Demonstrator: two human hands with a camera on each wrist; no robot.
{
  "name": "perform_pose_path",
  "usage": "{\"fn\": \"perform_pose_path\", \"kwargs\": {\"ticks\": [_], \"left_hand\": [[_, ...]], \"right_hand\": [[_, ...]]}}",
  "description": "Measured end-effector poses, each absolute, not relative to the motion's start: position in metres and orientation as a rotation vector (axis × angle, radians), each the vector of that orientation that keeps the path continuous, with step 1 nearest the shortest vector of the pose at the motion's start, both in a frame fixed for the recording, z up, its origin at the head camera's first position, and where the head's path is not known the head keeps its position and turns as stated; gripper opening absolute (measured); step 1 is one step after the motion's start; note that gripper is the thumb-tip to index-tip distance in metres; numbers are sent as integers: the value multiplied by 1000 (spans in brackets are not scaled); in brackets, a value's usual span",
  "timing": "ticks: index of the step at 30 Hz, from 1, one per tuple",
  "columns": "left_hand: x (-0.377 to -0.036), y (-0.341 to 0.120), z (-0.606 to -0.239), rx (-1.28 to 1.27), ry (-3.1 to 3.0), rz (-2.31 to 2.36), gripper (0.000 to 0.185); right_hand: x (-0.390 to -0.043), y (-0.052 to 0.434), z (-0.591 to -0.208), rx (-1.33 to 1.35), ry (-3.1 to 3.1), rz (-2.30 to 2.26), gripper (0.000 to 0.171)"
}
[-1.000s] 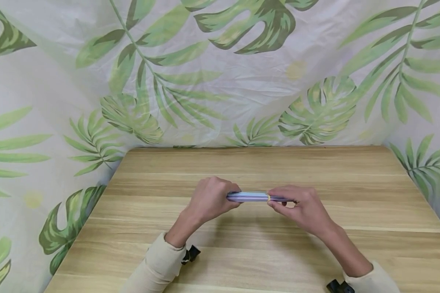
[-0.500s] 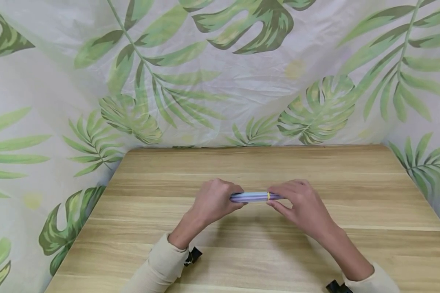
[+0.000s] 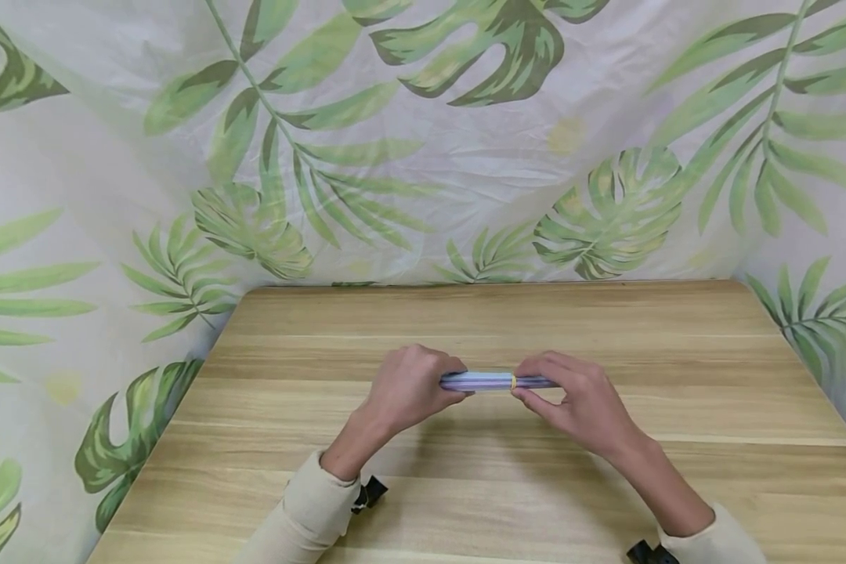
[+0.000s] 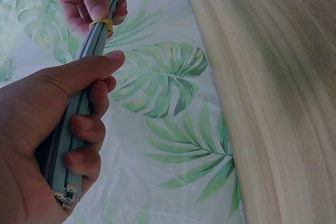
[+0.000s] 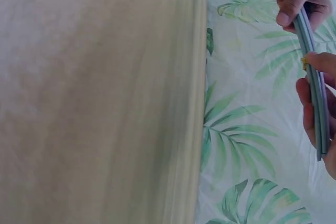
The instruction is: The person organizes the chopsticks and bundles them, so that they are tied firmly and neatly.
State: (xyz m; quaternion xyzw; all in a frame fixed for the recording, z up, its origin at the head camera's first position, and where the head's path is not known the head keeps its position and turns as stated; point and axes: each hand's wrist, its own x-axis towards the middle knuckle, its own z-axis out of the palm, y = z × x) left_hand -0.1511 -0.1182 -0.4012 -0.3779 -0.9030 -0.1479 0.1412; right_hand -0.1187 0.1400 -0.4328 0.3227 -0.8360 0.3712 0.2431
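A bundle of slim, straight blue and purple sticks [image 3: 485, 381] is held level above the table, with small metal fittings on its left end. A yellow rubber band [image 3: 513, 381] circles it toward the right. My left hand [image 3: 410, 388] grips the left part, its fingers curled around the sticks and the thumb along them in the left wrist view. With thumb and fingertips my right hand [image 3: 583, 403] pinches the band against the bundle. Past the band, the sticks' right end runs into that hand, and the right wrist view shows its tip [image 5: 321, 150]. What kind of sticks they are, I cannot tell.
Both hands are over a wood-grain table [image 3: 479, 493]. Leaf-print cloth [image 3: 486, 196] hangs behind it and at both sides. Light sleeves [image 3: 317, 501] cover the forearms, and a small black camera [image 3: 370, 493] sits at each wrist.
The bundle and both hands have shifted only slightly. Half a second ago the right fingers covered more of the sticks' right end; now more of it shows beneath them.
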Motion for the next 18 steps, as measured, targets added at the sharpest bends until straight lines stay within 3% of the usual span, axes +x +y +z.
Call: {"fn": "perform_pose_path", "kwargs": {"ticks": [18], "left_hand": [[-148, -113, -402, -1119, -2656, -459, 12]], "right_hand": [[-114, 135, -434, 823, -2333, 865, 32]]}}
